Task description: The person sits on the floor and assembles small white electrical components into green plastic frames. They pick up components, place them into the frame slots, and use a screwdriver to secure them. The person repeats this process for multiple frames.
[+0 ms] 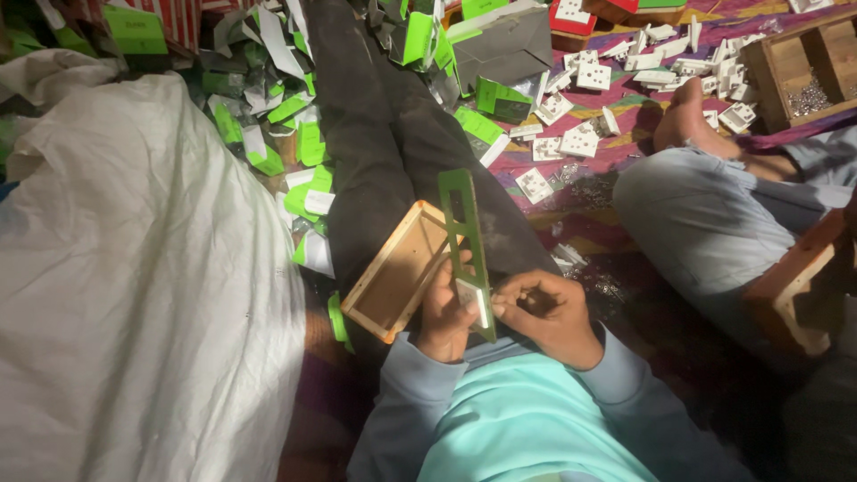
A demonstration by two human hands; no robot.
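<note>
I sit on the floor with my dark-trousered leg stretched out ahead. My left hand [444,312] grips the lower part of a flat green cardboard sleeve [465,232] with cut-out windows, held upright over my lap. My right hand [546,308] pinches the sleeve's lower right edge, fingers curled around something small that I cannot make out. A shallow wooden tray [393,277] leans on my leg just left of the left hand, touching the sleeve.
A big white sack [134,268] fills the left. Green and white cartons [295,125] are heaped beyond it. White socket plates [580,134] and small screws lie on the patterned mat. Another person's leg and bare foot [687,116] are at right, beside a wooden box [803,67].
</note>
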